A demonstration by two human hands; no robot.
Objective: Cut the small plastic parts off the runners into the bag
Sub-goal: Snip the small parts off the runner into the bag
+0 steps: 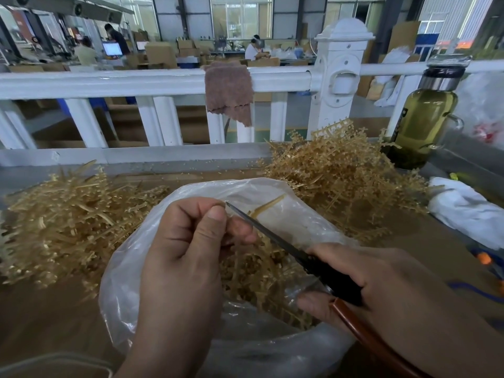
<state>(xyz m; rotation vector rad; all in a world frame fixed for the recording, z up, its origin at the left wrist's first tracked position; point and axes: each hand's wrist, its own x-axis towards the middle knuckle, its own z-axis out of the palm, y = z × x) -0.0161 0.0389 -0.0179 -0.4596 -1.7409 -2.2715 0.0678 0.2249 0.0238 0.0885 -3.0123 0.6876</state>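
An open clear plastic bag (pixel 131 290) lies in front of me with tan plastic pieces (pixel 261 276) in it. My left hand (pixel 185 246) hovers over the bag mouth, fingers curled and pinching something small that I cannot make out at the fingertips. My right hand (pixel 376 285) grips black-handled scissors (pixel 272 236) whose closed blades point up-left, the tip touching my left fingertips. A thin tan runner (pixel 266 207) lies just beyond the blade. Heaps of tan runners sit left (pixel 60 225) and right (pixel 343 181) of the bag.
A white railing (pixel 136 83) with a brown cloth (pixel 229 91) draped over it borders the table's far edge. A bottle of greenish liquid (pixel 420 124) stands at the back right, and white bags (pixel 463 208) lie at the right. People work in the background.
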